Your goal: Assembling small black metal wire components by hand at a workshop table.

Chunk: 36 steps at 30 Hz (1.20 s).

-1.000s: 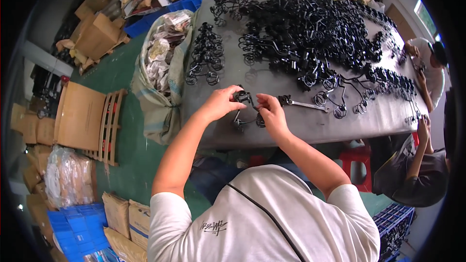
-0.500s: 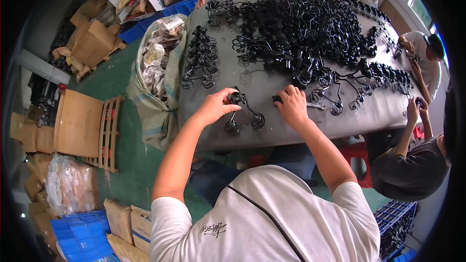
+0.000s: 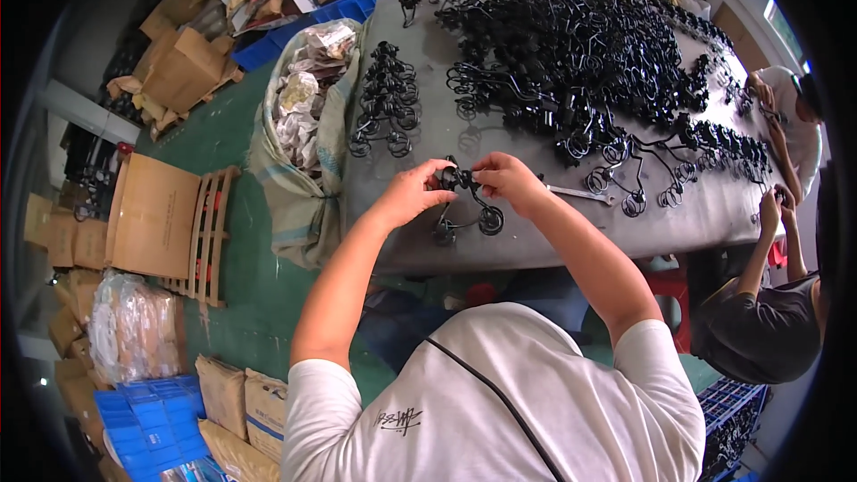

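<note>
My left hand (image 3: 415,194) is closed around the top of a black bent-wire part with coiled ends (image 3: 490,220), near the table's front edge. Its two coils hang toward me. From the right, my right hand (image 3: 507,182) pinches at the same top end, fingertips almost meeting those of the left. Whatever small piece sits between the right fingers is mostly hidden. Just right of that hand a metal wrench (image 3: 582,193) lies flat on the grey table (image 3: 446,254).
A big heap of black wire parts (image 3: 571,62) covers the table's far middle, and a neat row (image 3: 386,98) lies at left. Beside the table stands a woven sack (image 3: 299,125) of crumpled wrapping. Co-workers sit at right (image 3: 759,321) and across the table.
My right hand has moved left from a small black piece beside the wrench to the wire part in my left hand. The far co-worker's hand has left the table's far-left corner.
</note>
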Tool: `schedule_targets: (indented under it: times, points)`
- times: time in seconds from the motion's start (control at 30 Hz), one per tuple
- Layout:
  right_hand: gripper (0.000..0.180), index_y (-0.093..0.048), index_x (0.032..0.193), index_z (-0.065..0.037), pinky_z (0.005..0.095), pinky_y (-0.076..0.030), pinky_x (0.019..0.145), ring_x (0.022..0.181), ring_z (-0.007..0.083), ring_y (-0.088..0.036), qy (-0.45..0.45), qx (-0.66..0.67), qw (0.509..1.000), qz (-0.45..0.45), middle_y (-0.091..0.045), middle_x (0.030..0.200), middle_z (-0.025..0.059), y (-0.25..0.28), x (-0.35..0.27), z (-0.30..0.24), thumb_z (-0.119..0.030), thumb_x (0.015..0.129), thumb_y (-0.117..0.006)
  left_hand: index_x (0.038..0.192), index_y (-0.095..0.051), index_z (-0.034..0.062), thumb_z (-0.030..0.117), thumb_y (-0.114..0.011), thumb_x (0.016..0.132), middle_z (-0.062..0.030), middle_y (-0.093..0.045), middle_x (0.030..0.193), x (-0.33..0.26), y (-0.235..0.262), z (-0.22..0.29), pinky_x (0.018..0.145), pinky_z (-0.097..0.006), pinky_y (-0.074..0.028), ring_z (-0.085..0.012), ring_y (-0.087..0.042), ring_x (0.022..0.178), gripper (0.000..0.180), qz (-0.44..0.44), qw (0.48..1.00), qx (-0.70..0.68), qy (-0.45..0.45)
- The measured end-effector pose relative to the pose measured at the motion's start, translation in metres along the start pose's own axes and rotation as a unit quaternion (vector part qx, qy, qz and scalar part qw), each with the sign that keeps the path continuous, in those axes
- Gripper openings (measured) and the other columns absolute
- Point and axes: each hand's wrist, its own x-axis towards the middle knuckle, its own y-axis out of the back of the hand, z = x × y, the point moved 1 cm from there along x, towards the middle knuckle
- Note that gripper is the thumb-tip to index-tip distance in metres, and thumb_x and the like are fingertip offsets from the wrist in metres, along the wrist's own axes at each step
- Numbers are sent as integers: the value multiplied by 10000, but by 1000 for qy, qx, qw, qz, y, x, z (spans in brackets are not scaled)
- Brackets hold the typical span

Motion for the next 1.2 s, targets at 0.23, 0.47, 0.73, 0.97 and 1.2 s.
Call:
schedule_targets:
  times: [0.23, 0.47, 0.73, 0.97, 1.2]
  points:
    - [210, -623, 1034, -13, 248, -427, 576, 649, 96, -529, -10, -76, 997, 20, -597, 799, 21, -9, 6, -9, -152, 894, -696, 1293, -594, 134, 192, -812, 803, -51, -683, 867, 0, 2, 8, 727, -305, -510, -137, -624, 769, 539, -20, 1000, 19, 13]
    - [227, -605, 1006, -28, 245, -428, 573, 648, 90, -525, 9, -153, 987, -43, -577, 794, 8, -8, 10, -16, -167, 885, -738, 1274, -594, 67, 231, -809, 796, -107, -708, 932, 0, 5, 29, 768, -346, -516, -214, -665, 834, 549, -36, 995, 71, 54]
    - [453, -559, 1159, 11, 250, -449, 570, 651, 99, -550, 39, -191, 981, -1, -588, 811, 36, -9, 10, -9, -223, 842, -782, 1284, -590, 48, 139, -717, 784, -183, -590, 1183, -9, -24, 50, 939, -429, -499, -369, -593, 1124, 523, 80, 968, 231, 51]
    - [759, -402, 1425, 44, 246, -386, 550, 642, 84, -461, -78, 98, 992, -23, -532, 827, 17, -12, 7, 10, -243, 838, -788, 1397, -424, 29, 83, -740, 798, -175, -487, 1303, -29, -50, 41, 864, -399, -528, -333, -635, 1026, 679, 247, 964, 93, 28]
    - [673, -451, 1405, 17, 222, -358, 564, 656, 66, -452, -67, 87, 994, 3, -526, 838, -6, -18, 1, 4, -226, 859, -761, 1026, -530, -7, 243, -727, 855, -180, -692, 870, -35, -64, 17, 742, -436, -529, -348, -688, 841, 362, 277, 956, -19, 98]
